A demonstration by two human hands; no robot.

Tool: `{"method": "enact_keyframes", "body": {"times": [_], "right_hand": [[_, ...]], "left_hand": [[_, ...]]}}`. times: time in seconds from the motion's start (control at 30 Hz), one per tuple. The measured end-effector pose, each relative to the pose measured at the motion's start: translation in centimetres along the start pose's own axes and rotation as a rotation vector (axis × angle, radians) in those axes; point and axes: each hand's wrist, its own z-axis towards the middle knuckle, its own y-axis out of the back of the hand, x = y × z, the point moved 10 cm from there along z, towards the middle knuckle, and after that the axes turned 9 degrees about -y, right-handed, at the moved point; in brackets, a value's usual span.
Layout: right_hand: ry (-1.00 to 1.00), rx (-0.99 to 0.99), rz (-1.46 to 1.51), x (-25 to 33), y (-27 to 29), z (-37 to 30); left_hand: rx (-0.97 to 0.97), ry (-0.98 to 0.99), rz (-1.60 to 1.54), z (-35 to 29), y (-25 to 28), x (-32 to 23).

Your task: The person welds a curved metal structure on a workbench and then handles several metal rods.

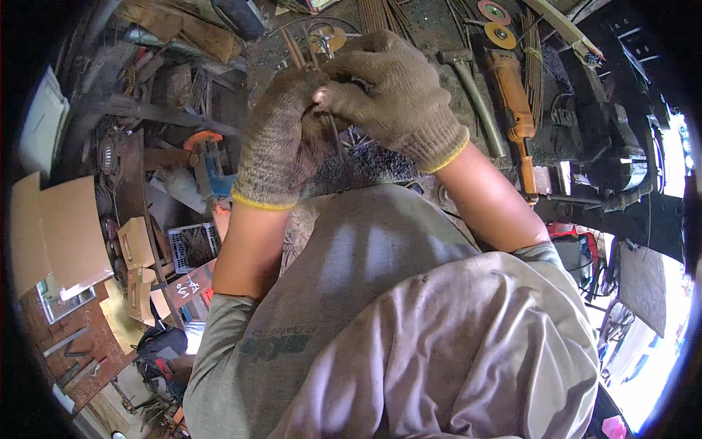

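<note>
Both my hands wear grimy knitted work gloves with yellow cuffs and meet above the dark workbench. My left hand is closed around thin brownish metal rods, whose ends stick out above the fist. A slim dark rod runs downward below the hands; whether it belongs to the same piece is hidden. My right hand is bent in a pinch against the left one, with a bare fingertip poking through the glove. What lies between its fingers is covered.
Right of my hands lie a hammer, an orange power tool and round abrasive discs. Bundled metal rods are beyond. Dark filings cover the bench near my lap. At left are cluttered shelves, a white plastic basket and cardboard.
</note>
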Motion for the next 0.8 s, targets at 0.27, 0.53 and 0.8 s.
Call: {"method": "enact_keyframes", "body": {"times": [0.27, 0.53, 0.8], "right_hand": [[-0.287, -0.118, 0.505, -5.0, 0.2, -4.9], [-0.253, 0.219, 0.447, -3.6, -3.5, -7.9], [-0.004, -0.117, 0.079, -1.0, -1.2, -6.8]], "left_hand": [[-0.171, -0.139, -0.248, 0.5, 1.1, -2.0], [-0.071, -0.314, -0.373, 1.8, 1.8, -5.2], [-0.115, -0.418, -0.344, 0.8, 0.8, -4.6]]}}
